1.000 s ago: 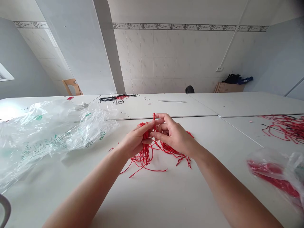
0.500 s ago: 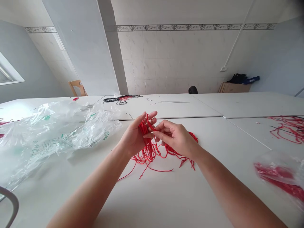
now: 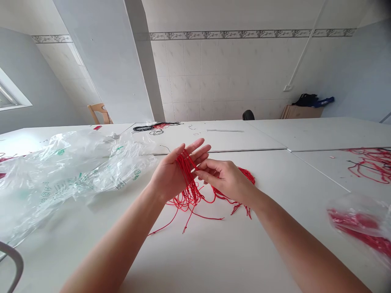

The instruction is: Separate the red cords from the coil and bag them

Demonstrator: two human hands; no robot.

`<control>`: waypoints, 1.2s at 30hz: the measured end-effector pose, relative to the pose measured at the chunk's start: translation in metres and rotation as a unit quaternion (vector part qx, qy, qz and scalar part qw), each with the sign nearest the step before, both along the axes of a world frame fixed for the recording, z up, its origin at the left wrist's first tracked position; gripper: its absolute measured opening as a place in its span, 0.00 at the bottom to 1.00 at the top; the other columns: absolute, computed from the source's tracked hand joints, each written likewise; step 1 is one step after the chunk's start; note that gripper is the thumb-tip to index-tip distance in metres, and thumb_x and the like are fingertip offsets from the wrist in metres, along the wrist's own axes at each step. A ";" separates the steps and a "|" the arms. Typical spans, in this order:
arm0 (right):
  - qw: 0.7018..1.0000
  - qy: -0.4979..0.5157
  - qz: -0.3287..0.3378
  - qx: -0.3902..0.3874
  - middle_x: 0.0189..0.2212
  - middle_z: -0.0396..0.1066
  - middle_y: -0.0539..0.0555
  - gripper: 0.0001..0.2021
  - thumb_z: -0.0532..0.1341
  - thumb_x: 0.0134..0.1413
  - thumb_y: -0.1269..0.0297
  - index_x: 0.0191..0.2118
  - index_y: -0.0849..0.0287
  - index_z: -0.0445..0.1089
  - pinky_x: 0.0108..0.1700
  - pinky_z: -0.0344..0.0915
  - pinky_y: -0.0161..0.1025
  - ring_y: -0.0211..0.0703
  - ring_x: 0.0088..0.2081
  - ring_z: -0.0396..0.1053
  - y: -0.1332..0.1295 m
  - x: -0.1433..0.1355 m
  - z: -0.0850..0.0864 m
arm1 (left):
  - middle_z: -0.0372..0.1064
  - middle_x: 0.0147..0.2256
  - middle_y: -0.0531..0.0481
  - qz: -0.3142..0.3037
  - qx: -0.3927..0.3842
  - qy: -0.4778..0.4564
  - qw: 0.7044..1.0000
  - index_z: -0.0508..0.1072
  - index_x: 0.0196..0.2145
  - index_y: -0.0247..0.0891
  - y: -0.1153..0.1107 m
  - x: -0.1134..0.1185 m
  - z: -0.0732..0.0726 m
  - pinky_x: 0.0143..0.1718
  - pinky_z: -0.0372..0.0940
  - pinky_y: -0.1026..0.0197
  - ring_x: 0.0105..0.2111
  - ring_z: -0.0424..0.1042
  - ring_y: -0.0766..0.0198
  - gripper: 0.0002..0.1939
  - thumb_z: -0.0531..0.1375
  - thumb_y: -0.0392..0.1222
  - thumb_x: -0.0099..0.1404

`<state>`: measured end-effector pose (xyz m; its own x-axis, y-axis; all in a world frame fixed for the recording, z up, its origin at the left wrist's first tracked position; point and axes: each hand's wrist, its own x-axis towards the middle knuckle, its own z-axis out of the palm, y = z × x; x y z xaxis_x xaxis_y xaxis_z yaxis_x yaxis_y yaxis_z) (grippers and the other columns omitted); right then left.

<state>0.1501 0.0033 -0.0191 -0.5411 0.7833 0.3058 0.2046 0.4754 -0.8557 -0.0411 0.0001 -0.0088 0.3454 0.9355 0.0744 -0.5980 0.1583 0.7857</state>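
A bundle of red cords (image 3: pixel 190 179) hangs from my left hand (image 3: pixel 172 173), held between its thumb and palm while the other fingers stretch out. My right hand (image 3: pixel 227 179) pinches one red braided strand beside the bundle, thumb and forefinger pressed together. The loose ends of the bundle trail onto the white table (image 3: pixel 195 256). Partly hidden behind my right hand lies a second pile of red braided cords (image 3: pixel 247 175), with frayed ends toward me.
Crumpled clear plastic bags (image 3: pixel 76 171) cover the left side. Black and red cords (image 3: pixel 152 127) and a thin strip (image 3: pixel 225 130) lie at the back. On the right are red cords (image 3: pixel 374 167) and a bag of red cords (image 3: pixel 360 224).
My left hand's fingers have spread wider. The strand in my right hand has come down against the bundle, and my right hand has shifted slightly left.
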 end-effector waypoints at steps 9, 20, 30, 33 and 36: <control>1.000 -0.027 0.012 -0.004 0.34 0.74 0.51 0.13 0.60 0.69 0.50 0.42 0.53 0.75 0.32 0.60 0.39 0.41 0.31 0.67 0.002 0.001 -0.003 | 0.77 0.58 0.44 -0.035 0.059 0.096 0.993 0.82 0.57 0.44 0.001 0.001 -0.006 0.54 0.69 0.53 0.56 0.74 0.51 0.21 0.55 0.53 0.78; 0.999 -0.007 0.000 -0.052 0.26 0.63 0.45 0.09 0.65 0.63 0.56 0.37 0.53 0.68 0.27 0.52 0.37 0.37 0.26 0.59 -0.002 -0.015 -0.011 | 0.78 0.57 0.44 -0.014 -0.014 0.043 0.999 0.80 0.58 0.46 -0.001 0.002 -0.003 0.54 0.69 0.54 0.64 0.68 0.52 0.21 0.53 0.53 0.79; 0.997 0.058 0.010 -0.056 0.28 0.62 0.47 0.11 0.63 0.67 0.53 0.37 0.54 0.71 0.30 0.55 0.38 0.38 0.29 0.59 -0.001 -0.015 -0.012 | 0.78 0.57 0.43 -0.032 0.005 0.057 0.998 0.82 0.56 0.44 -0.001 0.004 -0.005 0.57 0.66 0.51 0.59 0.72 0.47 0.20 0.59 0.53 0.74; 0.999 0.029 -0.006 -0.042 0.30 0.66 0.48 0.09 0.63 0.67 0.55 0.40 0.54 0.71 0.32 0.57 0.39 0.39 0.30 0.62 -0.002 -0.014 -0.008 | 0.78 0.57 0.43 -0.036 0.017 0.046 0.998 0.82 0.55 0.42 0.000 0.003 -0.006 0.57 0.66 0.52 0.58 0.73 0.49 0.19 0.58 0.51 0.76; 0.999 0.032 -0.014 -0.026 0.36 0.72 0.50 0.10 0.64 0.66 0.54 0.45 0.54 0.72 0.37 0.63 0.40 0.41 0.36 0.68 -0.003 -0.012 -0.005 | 0.77 0.58 0.42 -0.036 0.025 0.039 0.998 0.82 0.55 0.41 0.000 0.003 -0.005 0.56 0.68 0.52 0.56 0.75 0.49 0.19 0.57 0.49 0.77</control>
